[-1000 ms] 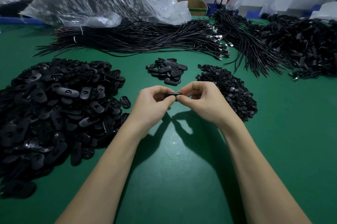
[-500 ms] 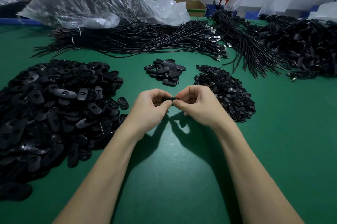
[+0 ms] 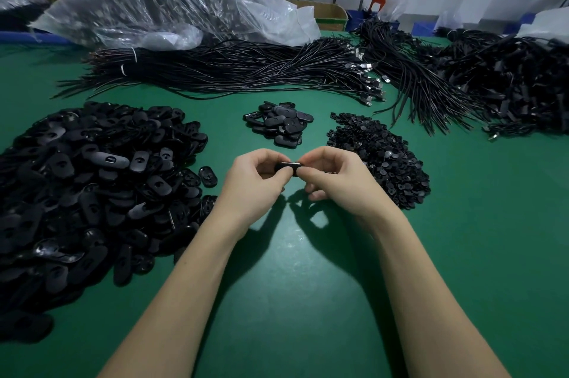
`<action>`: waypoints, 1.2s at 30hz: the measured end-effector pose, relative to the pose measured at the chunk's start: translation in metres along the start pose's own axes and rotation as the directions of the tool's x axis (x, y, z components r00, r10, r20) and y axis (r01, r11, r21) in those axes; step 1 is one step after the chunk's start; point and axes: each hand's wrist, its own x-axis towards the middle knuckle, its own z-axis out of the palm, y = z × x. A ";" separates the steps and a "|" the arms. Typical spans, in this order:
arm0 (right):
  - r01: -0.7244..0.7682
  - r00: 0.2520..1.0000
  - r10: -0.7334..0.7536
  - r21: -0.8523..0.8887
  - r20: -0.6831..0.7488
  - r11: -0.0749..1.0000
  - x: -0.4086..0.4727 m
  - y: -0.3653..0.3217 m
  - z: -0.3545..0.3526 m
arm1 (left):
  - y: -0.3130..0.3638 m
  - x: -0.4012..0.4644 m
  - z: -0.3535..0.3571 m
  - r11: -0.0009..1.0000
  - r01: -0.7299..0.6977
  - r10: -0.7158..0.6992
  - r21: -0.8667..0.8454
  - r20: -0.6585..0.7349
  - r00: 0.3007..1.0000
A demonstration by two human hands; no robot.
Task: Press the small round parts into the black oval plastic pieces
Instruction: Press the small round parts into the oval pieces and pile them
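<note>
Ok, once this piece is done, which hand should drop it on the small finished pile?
Probably the left hand. Both hands pinch the oval piece, and the small pile lies straight ahead, slightly to the left. The right hand sits beside the round parts, handy for the next one.

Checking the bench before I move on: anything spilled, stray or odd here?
Nothing serious. One black oval piece lies alone just off the big left pile. Both hands, left and right, pinch one oval piece.
</note>
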 end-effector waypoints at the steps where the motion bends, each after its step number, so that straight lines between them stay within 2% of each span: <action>1: 0.000 1.000 0.000 -0.029 -0.013 1.000 0.000 -0.001 0.000 | 0.000 0.000 0.001 1.000 -0.006 0.007 0.010 -0.014 1.000; 6: -0.003 0.990 -0.026 -0.202 -0.139 0.979 0.007 -0.002 -0.002 | 0.003 -0.002 -0.002 0.990 -0.048 0.057 0.134 -0.068 0.996; 12: 0.003 0.967 -0.082 -0.312 -0.240 0.950 0.033 -0.012 -0.003 | 0.005 0.000 -0.004 0.984 -0.065 0.080 0.166 -0.087 0.993; 16: 0.008 0.965 -0.112 -0.398 -0.239 0.917 0.071 -0.032 0.000 | 0.006 -0.002 -0.003 0.984 -0.075 0.086 0.163 -0.058 0.995; 24: -0.073 0.963 -0.040 -0.401 -0.265 0.913 0.135 -0.046 0.006 | 0.007 -0.004 0.001 0.975 -0.090 0.092 0.203 -0.001 0.996; 33: -0.055 0.965 -0.070 -0.459 -0.251 0.887 0.128 -0.040 -0.002 | 0.006 -0.005 0.002 0.969 -0.102 0.098 0.226 0.028 0.995; 36: -0.014 0.974 -0.103 -0.512 -0.200 0.859 0.120 -0.037 -0.001 | 0.005 -0.006 0.003 0.933 -0.145 0.134 0.329 0.055 0.989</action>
